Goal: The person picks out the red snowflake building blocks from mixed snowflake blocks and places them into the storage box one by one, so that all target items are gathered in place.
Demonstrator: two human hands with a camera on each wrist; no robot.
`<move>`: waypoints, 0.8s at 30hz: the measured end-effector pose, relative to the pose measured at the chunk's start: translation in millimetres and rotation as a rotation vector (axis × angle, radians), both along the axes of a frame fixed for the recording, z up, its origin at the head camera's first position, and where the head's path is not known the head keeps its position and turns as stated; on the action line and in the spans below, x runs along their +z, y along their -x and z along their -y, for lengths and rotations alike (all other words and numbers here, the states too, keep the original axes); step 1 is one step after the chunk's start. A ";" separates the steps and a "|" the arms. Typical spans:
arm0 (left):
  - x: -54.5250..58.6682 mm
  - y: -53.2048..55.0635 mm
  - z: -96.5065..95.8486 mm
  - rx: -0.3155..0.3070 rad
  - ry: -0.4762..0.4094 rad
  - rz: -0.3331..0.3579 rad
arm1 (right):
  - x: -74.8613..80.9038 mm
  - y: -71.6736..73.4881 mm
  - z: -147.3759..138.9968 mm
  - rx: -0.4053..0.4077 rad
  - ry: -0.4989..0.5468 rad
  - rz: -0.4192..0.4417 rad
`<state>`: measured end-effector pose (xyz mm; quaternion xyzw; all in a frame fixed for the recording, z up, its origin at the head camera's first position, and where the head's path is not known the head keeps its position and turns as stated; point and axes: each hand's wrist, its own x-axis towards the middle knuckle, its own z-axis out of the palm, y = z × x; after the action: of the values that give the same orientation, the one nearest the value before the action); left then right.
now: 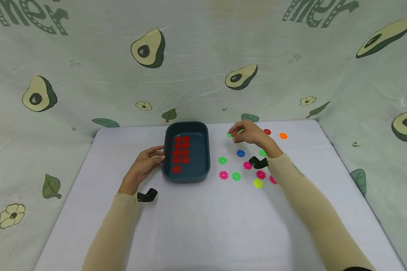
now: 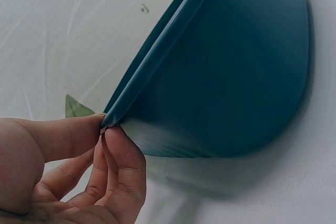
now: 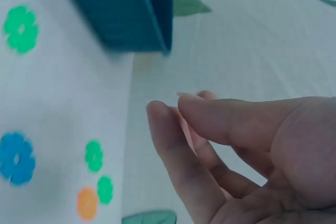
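Observation:
A dark blue rectangular tray [image 1: 205,165] stands on the white table with several red flower-shaped plastic discs [image 1: 177,169] inside, in two columns. My left hand [image 1: 146,163] holds the tray's left side; in the left wrist view, thumb and fingers pinch its rim [image 2: 157,45]. My right hand [image 1: 249,133] hovers over the loose discs right of the tray. In the right wrist view its thumb and forefinger [image 3: 181,156] are slightly apart, with no disc visible between them. Near those fingertips in the head view shows a green disc [image 1: 229,135].
Loose discs lie right of the tray: a blue disc [image 1: 240,153], a yellow disc [image 1: 258,183], an orange disc [image 1: 283,136], a red disc [image 1: 267,131], several pink and green ones. A printed cloth [image 1: 196,90] hangs behind the table.

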<state>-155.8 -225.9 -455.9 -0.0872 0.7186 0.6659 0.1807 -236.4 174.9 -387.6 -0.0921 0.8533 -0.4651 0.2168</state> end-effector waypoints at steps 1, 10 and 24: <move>0.1 0.0 0.3 0.003 0.001 0.001 | -2.0 0.6 -5.8 -0.011 -0.006 -0.002; -0.1 0.2 2.2 0.011 0.011 0.010 | -18.6 5.2 -53.7 -0.129 -0.099 -0.007; 2.4 -0.6 -1.0 0.011 0.001 0.005 | -44.1 14.0 -110.6 -0.276 -0.174 -0.051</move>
<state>-155.1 -224.8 -453.4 -0.0929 0.7180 0.6661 0.1790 -250.4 285.5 -431.8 0.0336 0.9002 -0.4123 0.1364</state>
